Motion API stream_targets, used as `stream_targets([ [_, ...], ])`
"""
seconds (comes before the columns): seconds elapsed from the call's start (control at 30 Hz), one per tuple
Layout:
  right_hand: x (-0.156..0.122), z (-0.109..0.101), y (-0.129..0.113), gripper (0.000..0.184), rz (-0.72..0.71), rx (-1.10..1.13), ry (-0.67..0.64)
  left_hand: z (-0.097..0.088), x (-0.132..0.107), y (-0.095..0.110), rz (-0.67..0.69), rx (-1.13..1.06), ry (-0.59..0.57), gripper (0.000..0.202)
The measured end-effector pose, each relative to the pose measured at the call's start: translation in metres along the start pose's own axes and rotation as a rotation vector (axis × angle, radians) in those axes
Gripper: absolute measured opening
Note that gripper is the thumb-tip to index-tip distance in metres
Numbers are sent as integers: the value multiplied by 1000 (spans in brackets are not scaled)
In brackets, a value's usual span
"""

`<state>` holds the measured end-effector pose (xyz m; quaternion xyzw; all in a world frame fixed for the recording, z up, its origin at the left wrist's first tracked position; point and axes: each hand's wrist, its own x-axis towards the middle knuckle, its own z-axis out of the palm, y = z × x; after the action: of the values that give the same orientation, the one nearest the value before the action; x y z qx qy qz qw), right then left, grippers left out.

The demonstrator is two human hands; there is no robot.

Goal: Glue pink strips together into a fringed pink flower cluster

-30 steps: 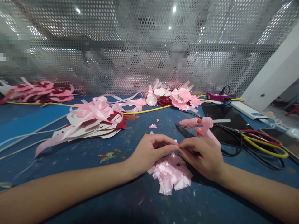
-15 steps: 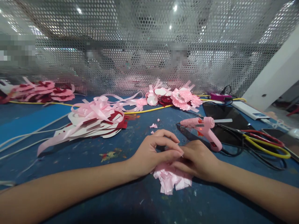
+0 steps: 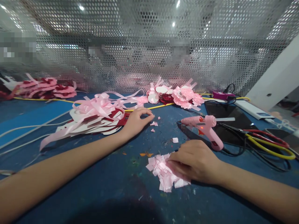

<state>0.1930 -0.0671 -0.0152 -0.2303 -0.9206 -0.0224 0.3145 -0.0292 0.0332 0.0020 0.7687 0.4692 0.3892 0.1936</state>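
Note:
A rosette of pink ribbon pieces (image 3: 164, 174) lies flat on the blue table. My right hand (image 3: 198, 160) rests at its right side, fingers closed together and pressed onto it. Farther forward and left, my left hand (image 3: 139, 120) hovers beside small pink ribbon scraps (image 3: 154, 123). Its thumb and fingertips meet in a pinch, and whatever may be between them is too small to make out. A small pale pink ribbon square (image 3: 175, 140) lies just beyond the right hand. The pink hot glue gun (image 3: 205, 124) stands to the right, its red light lit.
Pink ribbons (image 3: 100, 107) lie on stacked white and red card cut-outs (image 3: 93, 126) at left. Finished pink rosettes (image 3: 184, 96) sit against the perforated metal screen (image 3: 140, 46). Scissors (image 3: 268, 141), a black tablet-like slab (image 3: 229, 115) and cables occupy the right.
My left hand has moved away from the right hand, forward and left toward the scraps. The rosette and a pale ribbon square are now uncovered. My right hand has stayed on the rosette.

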Motion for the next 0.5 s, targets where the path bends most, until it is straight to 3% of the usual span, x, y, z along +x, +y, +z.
stream_targets([
  [0.1,2,-3,-2,28,-26,1,10,1,2,-4,-29,-22,-92,14],
  [0.33,4,-4,-2,37,-51,-33,29,1,1,-1,24,-47,-258,36],
  [0.4,4,-4,-2,37,-62,-41,39,1,1,-2,40,-4,-294,37],
  [0.5,3,-3,-2,36,-77,-57,52,2,-2,0,127,160,-436,40],
])
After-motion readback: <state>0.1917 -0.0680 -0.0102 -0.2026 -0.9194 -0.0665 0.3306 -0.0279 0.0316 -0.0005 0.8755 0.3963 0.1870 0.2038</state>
